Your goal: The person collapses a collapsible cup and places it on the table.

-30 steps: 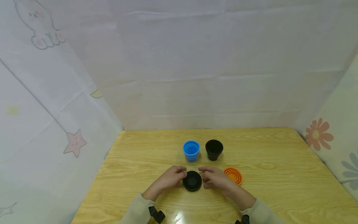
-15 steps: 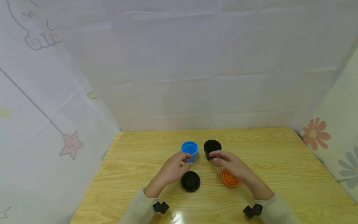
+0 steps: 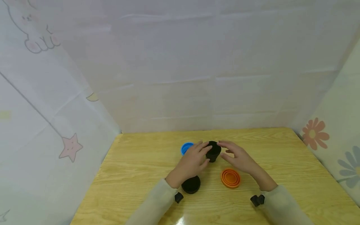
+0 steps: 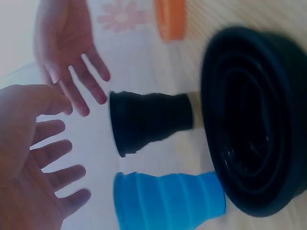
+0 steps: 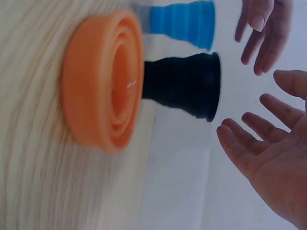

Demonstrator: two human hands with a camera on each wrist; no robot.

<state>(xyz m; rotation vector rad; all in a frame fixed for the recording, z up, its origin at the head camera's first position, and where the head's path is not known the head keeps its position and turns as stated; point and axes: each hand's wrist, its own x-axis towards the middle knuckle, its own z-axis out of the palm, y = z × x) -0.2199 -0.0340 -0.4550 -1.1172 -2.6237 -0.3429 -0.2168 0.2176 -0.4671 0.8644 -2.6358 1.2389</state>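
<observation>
My head view looks forward and down from the near side, far enough back to take in most of the tabletop [image 3: 135,162] and the pale backdrop [image 3: 168,72] beyond. My left wrist view is low and close, turned sideways, facing far past the flat black cup [image 4: 249,124], which looms largest. My right wrist view, also low and sideways, faces far across the close orange cup [image 5: 91,84]. Both wrist views share that orange cup, the tall black cup [image 5: 184,86], the blue cup [image 4: 170,199], my left grip [image 3: 192,162] and my right grip [image 3: 237,158]; the head view holds all these from above.
</observation>
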